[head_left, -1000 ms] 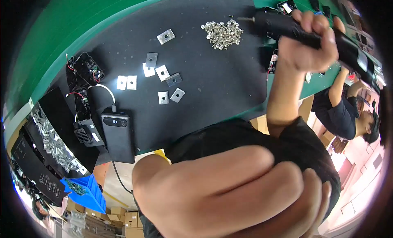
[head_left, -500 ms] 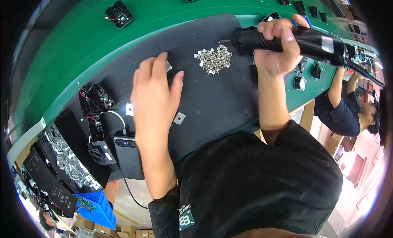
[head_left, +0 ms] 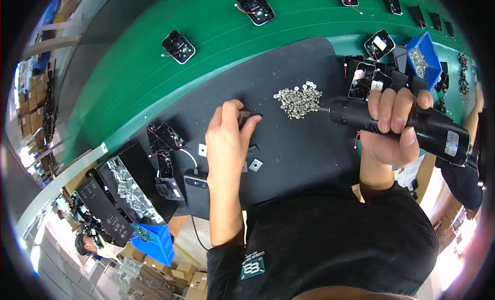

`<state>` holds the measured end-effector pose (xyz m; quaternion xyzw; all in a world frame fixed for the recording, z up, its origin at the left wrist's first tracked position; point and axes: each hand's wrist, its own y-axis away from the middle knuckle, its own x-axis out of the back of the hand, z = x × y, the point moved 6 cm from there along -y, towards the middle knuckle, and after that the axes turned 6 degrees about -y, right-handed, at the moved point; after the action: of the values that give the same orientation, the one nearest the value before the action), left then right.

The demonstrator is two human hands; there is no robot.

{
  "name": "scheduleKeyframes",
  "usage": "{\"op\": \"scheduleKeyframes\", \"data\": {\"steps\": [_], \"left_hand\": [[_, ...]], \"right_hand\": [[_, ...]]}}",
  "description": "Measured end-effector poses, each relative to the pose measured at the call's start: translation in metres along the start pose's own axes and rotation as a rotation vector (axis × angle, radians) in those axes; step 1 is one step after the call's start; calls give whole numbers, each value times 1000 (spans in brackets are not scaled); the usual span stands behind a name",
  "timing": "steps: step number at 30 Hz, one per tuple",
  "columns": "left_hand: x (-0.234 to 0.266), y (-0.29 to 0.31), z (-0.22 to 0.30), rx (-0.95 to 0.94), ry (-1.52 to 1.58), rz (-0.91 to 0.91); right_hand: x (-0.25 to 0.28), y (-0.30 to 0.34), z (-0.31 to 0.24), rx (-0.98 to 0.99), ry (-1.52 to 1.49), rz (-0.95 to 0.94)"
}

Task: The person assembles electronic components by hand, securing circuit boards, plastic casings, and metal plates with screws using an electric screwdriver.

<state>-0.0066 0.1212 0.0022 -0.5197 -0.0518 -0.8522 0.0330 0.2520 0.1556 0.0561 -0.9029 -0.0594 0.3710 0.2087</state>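
Observation:
My right hand (head_left: 394,122) is wrapped around a black electric screwdriver (head_left: 428,130) with a cable at its back end. The screwdriver lies nearly level, and its bit points left at the right edge of a pile of silver screws (head_left: 299,101). Left of that pile, my left hand (head_left: 227,137) pinches a small dark piece (head_left: 246,119) between thumb and fingers; its exact kind is partly hidden. Close by on the black mat (head_left: 304,160) lie small square metal plates with a hole, among them a silver plate (head_left: 255,166) and a darker plate (head_left: 252,150).
Left of my arm are a power bank (head_left: 197,185) with a white cable and wired black housings (head_left: 167,137). A box of metal plates (head_left: 131,189) and a blue bin (head_left: 157,243) stand farther left. Open housings (head_left: 255,8) rest on the green belt (head_left: 216,37); a blue screw bin (head_left: 425,62) is at right.
My view has shifted, so the scene sits lower and farther right. My left fingers have closed on a small dark piece. The screwdriver's bit has come down beside the screws.

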Motion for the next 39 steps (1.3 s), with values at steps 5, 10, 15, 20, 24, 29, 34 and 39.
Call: {"op": "scheduleKeyframes", "data": {"steps": [5,10,15,20,24,29,34,39], "left_hand": [[0,8,2,-117,49,-54],[35,-37,-14,-86,-105,140],[91,-111,-36,-147,-345,349],[84,-145,-60,-177,-319,267],[75,-153,-74,-176,-325,254],[64,-159,-85,68,-68,182],[69,-150,-99,51,20,36],[77,-70,-14,12,53,-7]], "right_hand": [[0,3,3,-37,-34,-8],[2,4,-1,-62,-35,10],[-7,4,3,-108,-74,30],[-7,4,0,-152,-57,5],[-3,3,1,-161,-96,10],[-2,5,3,-176,-105,2],[-4,7,8,-183,-161,-42],[-1,3,3,-156,-142,-160]]}}
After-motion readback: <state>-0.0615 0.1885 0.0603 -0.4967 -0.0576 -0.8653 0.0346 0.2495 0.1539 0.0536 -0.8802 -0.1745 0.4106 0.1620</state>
